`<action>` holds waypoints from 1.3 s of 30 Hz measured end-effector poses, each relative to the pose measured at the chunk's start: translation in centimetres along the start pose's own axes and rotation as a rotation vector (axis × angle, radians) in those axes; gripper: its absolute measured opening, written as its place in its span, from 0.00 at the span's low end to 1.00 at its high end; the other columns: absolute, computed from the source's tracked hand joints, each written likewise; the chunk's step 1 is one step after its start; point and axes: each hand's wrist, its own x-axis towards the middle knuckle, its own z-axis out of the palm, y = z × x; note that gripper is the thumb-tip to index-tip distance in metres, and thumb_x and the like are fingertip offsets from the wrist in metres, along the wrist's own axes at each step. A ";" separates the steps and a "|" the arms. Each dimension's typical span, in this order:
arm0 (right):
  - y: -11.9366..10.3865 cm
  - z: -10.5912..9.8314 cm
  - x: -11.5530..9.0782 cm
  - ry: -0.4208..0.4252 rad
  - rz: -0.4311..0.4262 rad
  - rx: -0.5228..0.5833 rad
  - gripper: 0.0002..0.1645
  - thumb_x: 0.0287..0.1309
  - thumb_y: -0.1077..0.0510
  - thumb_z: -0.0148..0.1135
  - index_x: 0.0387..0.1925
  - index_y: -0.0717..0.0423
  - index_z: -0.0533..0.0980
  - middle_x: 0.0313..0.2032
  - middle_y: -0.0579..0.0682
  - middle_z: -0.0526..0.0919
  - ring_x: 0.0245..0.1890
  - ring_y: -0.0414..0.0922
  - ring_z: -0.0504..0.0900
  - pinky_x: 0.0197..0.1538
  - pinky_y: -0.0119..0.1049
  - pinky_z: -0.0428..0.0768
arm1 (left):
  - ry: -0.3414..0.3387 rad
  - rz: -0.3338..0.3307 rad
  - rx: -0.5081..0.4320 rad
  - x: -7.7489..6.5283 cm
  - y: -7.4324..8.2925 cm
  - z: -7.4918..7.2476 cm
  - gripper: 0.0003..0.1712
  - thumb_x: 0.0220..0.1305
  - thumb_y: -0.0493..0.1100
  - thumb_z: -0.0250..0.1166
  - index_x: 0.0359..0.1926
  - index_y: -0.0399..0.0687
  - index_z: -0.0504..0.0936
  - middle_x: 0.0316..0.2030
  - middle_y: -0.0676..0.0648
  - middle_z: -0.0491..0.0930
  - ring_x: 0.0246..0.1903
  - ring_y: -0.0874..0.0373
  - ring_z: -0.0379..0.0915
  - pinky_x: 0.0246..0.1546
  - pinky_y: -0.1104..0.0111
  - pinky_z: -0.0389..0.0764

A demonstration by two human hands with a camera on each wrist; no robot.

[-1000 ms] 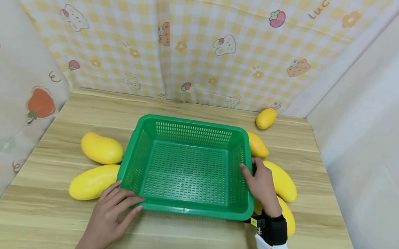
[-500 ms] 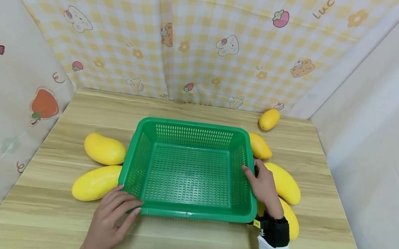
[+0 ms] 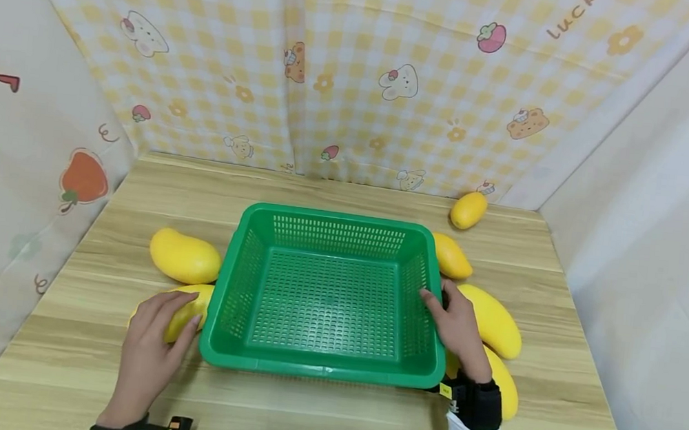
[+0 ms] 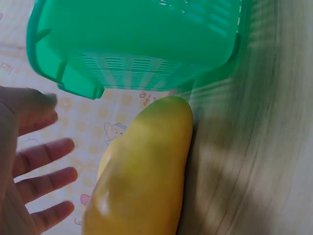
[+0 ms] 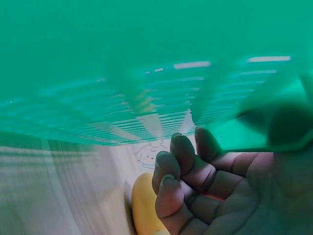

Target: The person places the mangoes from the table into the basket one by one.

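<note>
A green plastic basket (image 3: 323, 369) stands in the middle of the wooden table, with nothing inside it. My right hand (image 3: 458, 326) grips its right rim, thumb over the inside and fingers curled beneath the edge, as the right wrist view shows. Left of the basket, my left hand (image 3: 151, 345) hovers over the nearer yellow mango (image 4: 146, 171). Its fingers (image 4: 46, 156) are spread and stand apart from the fruit in the left wrist view. Just behind lies another mango (image 3: 185, 257), near the basket's left wall.
Several mangoes lie right of the basket, among them a long one (image 3: 491, 320) and a smaller one (image 3: 452, 256), with the hand partly covering another. A small mango (image 3: 468, 210) sits by the back edge. A checked cloth (image 3: 355, 105) hangs behind, with pale cloth walls at both sides.
My left hand has let go of the basket's front left corner and moved left over the nearer mango. The right hand stays on the rim. The head view has shifted slightly.
</note>
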 end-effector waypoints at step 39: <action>-0.9 -0.4 0.0 -0.090 0.072 -0.059 0.29 0.71 0.41 0.44 0.56 0.60 0.71 0.39 0.58 0.81 0.31 0.46 0.81 0.36 0.41 0.79 | -0.218 -0.139 0.268 -0.4 -2.7 0.2 0.40 0.39 0.40 0.78 0.55 0.37 0.72 0.53 0.30 0.69 0.50 0.28 0.61 0.41 0.37 0.61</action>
